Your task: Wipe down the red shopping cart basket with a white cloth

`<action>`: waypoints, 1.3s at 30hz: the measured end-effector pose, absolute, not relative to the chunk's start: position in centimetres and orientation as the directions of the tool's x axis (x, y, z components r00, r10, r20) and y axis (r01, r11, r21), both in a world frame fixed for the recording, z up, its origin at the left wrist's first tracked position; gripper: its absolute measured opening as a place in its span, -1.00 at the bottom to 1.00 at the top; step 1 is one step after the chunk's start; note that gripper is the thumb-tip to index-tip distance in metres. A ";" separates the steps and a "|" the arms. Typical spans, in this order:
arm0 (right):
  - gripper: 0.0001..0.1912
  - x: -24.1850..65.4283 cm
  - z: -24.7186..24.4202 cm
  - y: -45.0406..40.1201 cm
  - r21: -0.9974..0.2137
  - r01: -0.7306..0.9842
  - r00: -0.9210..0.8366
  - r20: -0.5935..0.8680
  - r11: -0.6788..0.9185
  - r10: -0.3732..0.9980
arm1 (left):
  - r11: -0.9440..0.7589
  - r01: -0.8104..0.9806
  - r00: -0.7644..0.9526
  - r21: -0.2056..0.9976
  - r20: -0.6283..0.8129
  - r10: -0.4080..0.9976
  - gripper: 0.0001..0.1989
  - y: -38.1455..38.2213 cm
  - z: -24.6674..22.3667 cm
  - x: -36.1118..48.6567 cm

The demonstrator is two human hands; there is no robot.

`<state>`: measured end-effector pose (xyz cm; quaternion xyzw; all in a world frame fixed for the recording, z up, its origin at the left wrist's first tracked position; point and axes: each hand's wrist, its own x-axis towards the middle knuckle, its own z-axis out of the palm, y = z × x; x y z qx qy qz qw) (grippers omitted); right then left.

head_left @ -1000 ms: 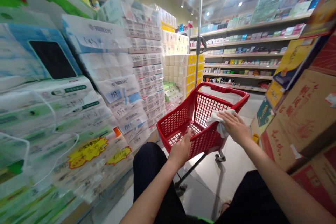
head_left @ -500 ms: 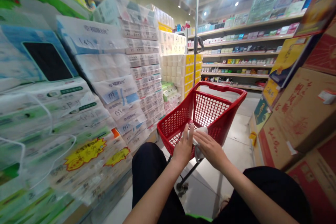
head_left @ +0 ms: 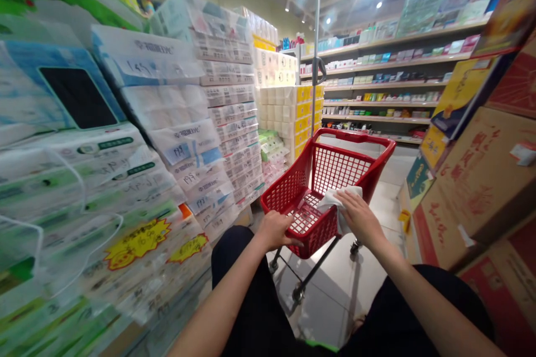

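A red plastic shopping cart (head_left: 317, 236) with a lattice basket stands right in front of my knees. My left hand (head_left: 274, 230) grips the near left corner of its rim, thumb outside and fingers over the edge. At the near right corner, my right hand (head_left: 357, 215) presses a thin white cloth (head_left: 329, 199) over the rim. Part of that cloth hangs down outside the basket, below my palm. My right fingers lie across it, fairly straight. Whether it is fabric or paper, I cannot tell.
Stacked tissue packs (head_left: 221, 139) rise on the left, with a dark-screened phone (head_left: 79, 97) lying on them and a white cable. Cardboard boxes (head_left: 481, 178) line the right side. Behind the cart stand a metal-edged glass door (head_left: 316, 39) and shelves of small goods (head_left: 377, 81).
My hands, close together at the cart's near edge before, have moved apart. The left now holds the left corner; the right has taken the cloth to the right corner. The cart has shifted slightly right.
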<state>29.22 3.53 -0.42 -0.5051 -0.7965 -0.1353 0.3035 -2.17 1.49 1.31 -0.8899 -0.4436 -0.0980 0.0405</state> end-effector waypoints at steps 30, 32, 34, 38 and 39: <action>-0.38 21.7 -3.1 -4.8 0.062 0.915 -0.342 0.643 0.398 0.686 | -0.709 0.695 0.526 0.118 0.589 0.614 -0.73 1.5 -3.1 4.6; -0.38 21.2 -2.8 -4.7 0.075 0.907 -0.365 0.632 0.415 0.683 | -0.715 0.688 0.530 0.123 0.588 0.611 -0.60 1.0 -2.9 4.6; -0.38 22.2 -2.7 -4.8 0.097 0.898 -0.395 0.607 0.429 0.689 | -0.739 0.666 0.575 0.099 0.562 0.594 -0.54 0.9 -2.5 3.7; -0.40 27.9 -3.3 -4.9 0.079 0.933 -0.323 0.613 0.351 0.721 | -0.741 0.671 0.626 0.011 0.528 0.574 -0.58 1.8 -1.5 1.3; -0.41 29.4 -3.6 -4.8 0.060 0.948 -0.279 0.634 0.314 0.721 | -0.737 0.676 0.629 -0.012 0.529 0.569 -0.58 2.1 -1.4 1.0</action>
